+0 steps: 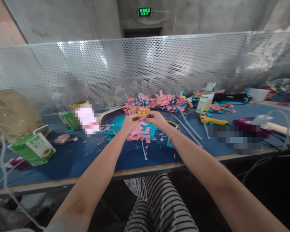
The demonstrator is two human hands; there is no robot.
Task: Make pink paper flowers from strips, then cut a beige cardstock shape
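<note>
Above the middle of the table, my left hand (132, 122) and my right hand (156, 118) meet with fingers pinched together. Between their fingertips is a small pink strip (142, 119), partly hidden by the fingers. Right below lies a heap of pink cut pieces (136, 134), on and beside a light blue sheet (116, 125). Just beyond the hands sit fluffy clusters of pink, blue and yellow strips (165, 102). A yellow ring (173, 123) lies to the right of my right hand.
On the right are translucent sticks (187, 127), a yellow glue gun (214, 120) and a bottle (205, 102). Green cartons (33, 149), a lit phone (87, 119) and a plastic bag (14, 109) stand left. A perforated metal screen (106, 71) closes off the back.
</note>
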